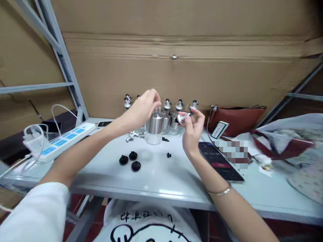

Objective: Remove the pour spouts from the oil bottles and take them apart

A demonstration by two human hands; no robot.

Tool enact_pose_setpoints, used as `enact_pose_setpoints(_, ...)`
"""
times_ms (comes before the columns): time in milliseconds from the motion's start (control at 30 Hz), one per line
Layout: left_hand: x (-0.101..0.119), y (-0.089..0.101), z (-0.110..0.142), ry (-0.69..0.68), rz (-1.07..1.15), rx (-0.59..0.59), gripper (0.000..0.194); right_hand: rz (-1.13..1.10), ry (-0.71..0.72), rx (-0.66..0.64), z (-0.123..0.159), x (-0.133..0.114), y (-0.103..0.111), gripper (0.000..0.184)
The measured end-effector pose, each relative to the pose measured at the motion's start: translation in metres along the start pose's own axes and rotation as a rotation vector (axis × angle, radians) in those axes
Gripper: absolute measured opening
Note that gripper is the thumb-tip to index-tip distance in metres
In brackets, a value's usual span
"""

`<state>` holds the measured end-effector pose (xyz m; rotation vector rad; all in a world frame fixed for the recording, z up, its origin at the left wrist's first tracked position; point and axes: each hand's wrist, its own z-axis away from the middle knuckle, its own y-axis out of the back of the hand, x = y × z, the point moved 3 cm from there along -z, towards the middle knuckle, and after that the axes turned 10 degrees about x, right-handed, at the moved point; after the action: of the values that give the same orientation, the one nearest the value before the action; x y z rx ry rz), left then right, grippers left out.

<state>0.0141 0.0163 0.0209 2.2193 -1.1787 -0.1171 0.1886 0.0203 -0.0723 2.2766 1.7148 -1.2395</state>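
Note:
My left hand (pixel 148 106) is closed at the top of a clear glass bottle (pixel 155 125) with a silver metal band. This bottle stands on the white table, and the fingers partly hide its neck. Between the fingertips of my right hand (pixel 191 129) is a silver pour spout (pixel 182 117) with a dark part, raised just right of the bottle. Behind both hands stand several similar bottles (pixel 174 123) topped with silver and black spouts. Three black stoppers (pixel 136 166) lie nearer the front edge. Small black pieces (pixel 169 155) rest right of them.
Silver spout parts (pixel 132 135) and small black strips (pixel 165 139) lie near the bottle's base. A power strip (pixel 68 139) with cables is on the left. A phone (pixel 219 159), brown bag (pixel 234 119) and plastic bag (pixel 302 134) occupy the right. Cardboard (pixel 176 77) stands behind.

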Motion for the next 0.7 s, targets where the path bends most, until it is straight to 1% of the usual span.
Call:
enact_pose_setpoints(100,0.006,-0.007,0.021,-0.034,0.041,-0.058,0.004,0.001,0.050,-0.014,0.005,-0.009,-0.002,0.024)
enact_pose_setpoints(167,0.009,-0.009,0.032,-0.059,0.069,-0.089,0.002,0.013,0.083,-0.031,0.008,-0.013,-0.004,0.019)
enact_pose_setpoints(233,0.011,-0.011,0.041,-0.084,0.090,-0.115,0.003,0.029,0.116,-0.048,0.010,-0.015,-0.005,0.013)
enact_pose_setpoints(300,0.011,-0.012,0.046,-0.101,0.100,-0.130,0.003,0.026,0.144,-0.060,0.012,-0.015,-0.006,0.012)
enact_pose_setpoints(400,0.006,-0.015,0.052,-0.123,0.093,-0.124,0.004,0.015,0.178,-0.085,0.015,-0.016,-0.008,0.018)
enact_pose_setpoints(567,-0.003,-0.024,0.057,-0.157,0.093,-0.159,0.005,0.097,0.255,-0.133,0.018,-0.021,-0.011,0.030)
enact_pose_setpoints(633,-0.004,-0.026,0.058,-0.154,0.106,-0.169,0.005,0.071,0.238,-0.169,0.020,-0.022,-0.013,0.033)
enact_pose_setpoints(700,-0.003,-0.026,0.059,-0.146,0.123,-0.175,0.005,-0.001,0.197,-0.211,0.023,-0.022,-0.014,0.033)
